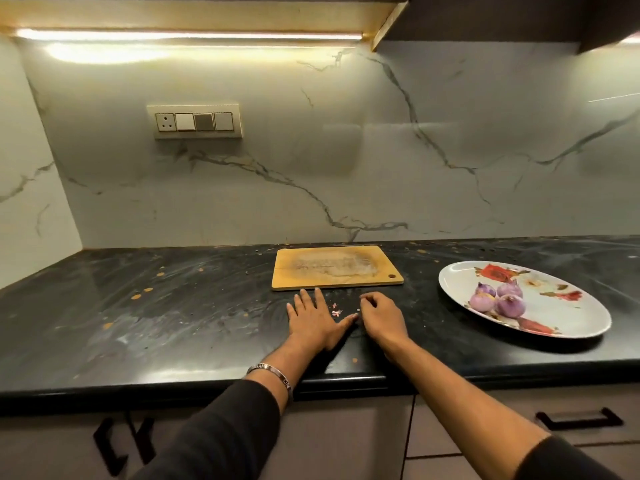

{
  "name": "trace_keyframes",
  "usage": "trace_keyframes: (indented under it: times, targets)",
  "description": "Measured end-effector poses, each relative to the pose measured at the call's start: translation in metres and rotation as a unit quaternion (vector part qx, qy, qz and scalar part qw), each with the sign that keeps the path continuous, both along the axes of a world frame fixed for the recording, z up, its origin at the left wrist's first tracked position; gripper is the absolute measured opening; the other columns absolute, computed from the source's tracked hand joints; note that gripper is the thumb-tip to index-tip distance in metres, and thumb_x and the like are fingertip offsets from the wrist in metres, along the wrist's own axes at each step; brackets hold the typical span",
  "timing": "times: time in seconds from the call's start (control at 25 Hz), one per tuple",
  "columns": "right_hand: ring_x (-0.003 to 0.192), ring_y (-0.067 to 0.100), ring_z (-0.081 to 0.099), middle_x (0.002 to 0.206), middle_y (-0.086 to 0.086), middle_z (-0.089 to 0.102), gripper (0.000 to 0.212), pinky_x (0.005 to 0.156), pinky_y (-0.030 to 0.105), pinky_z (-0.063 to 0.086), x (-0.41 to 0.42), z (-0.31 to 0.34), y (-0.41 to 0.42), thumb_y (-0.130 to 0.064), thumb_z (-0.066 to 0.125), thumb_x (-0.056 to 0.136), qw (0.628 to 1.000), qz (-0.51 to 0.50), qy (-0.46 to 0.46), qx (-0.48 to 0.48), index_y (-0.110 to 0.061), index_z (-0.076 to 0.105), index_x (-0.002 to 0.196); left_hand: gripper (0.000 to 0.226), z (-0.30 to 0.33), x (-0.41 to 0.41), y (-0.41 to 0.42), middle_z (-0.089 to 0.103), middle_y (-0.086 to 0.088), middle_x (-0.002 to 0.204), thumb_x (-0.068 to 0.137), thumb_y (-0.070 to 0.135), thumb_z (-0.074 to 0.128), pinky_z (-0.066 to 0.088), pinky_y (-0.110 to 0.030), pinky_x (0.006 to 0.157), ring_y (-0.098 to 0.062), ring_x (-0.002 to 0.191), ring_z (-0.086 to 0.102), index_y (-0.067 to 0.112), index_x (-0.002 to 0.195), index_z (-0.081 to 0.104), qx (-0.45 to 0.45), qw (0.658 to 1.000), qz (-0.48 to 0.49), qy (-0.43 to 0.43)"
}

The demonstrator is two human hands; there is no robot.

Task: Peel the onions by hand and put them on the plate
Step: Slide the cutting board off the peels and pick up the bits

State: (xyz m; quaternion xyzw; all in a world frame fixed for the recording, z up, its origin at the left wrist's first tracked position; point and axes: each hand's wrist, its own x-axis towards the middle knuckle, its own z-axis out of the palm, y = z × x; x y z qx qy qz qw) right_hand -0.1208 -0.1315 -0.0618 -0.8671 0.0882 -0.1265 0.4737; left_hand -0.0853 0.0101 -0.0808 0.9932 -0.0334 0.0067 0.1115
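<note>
Lying peeled, 4 onions [497,300] fill the floral plate [568,327].

Dark marble countertop [173,306] lies bare to the left & btwn the wooden cutting board [336,270] and the oval floral plate [588,327] (peeled purple onions [497,299] fill its middle). Overhead cabinet [485,19] limits room above.

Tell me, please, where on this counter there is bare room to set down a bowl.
The widest free patch is the dark counter left of the cutting board and left hand. A narrower gap lies between board and floral plate. The strip before the board is crowded by both hands and peel scraps; the onions fill the plate's middle.
</note>
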Motion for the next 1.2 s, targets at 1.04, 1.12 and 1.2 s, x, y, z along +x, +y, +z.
trace_keyframes:
  times: [1.04, 1.12, 1.2]
  targets:
    - [0.155, 0.021, 0.008, 0.166, 0.005, 0.018, 0.062, 0.124, 0.042, 0.002, 0.025, -0.014, 0.065, -0.047, 0.023, 0.107, 0.832, 0.343, -0.018, -0.437, -0.011, 0.025, 0.157, 0.074, 0.015, -0.033, 0.069, 0.063, -0.001, 0.098, 0.085, 0.075, 0.019, 0.038, -0.031, 0.070, -0.017, 0.092, 0.057, 0.017, 0.110, 0.057, -0.479, 0.860, 0.064, -0.165]
    - [0.155, 0.021, -0.005, 0.168, 0.004, 0.009, 0.066, 0.122, 0.040, -0.010, 0.024, -0.015, 0.045, -0.052, 0.018, 0.106, 0.802, 0.319, -0.031, -0.505, -0.011, 0.016, 0.159, 0.069, 0.014, -0.032, 0.067, 0.062, -0.001, 0.096, 0.087, 0.074, 0.020, 0.039, -0.032, 0.073, -0.018, 0.091, 0.057, 0.018, 0.104, 0.058, -0.468, 0.866, 0.055, -0.166]
    - [0.154, 0.021, -0.011, 0.168, 0.004, 0.002, 0.070, 0.121, 0.040, -0.013, 0.026, -0.014, 0.029, -0.055, 0.014, 0.105, 0.806, 0.290, -0.004, -0.517, -0.011, 0.013, 0.159, 0.066, 0.013, -0.031, 0.067, 0.062, -0.003, 0.098, 0.088, 0.072, 0.021, 0.041, -0.034, 0.076, -0.019, 0.092, 0.057, 0.018, 0.100, 0.057, -0.457, 0.872, 0.048, -0.167]
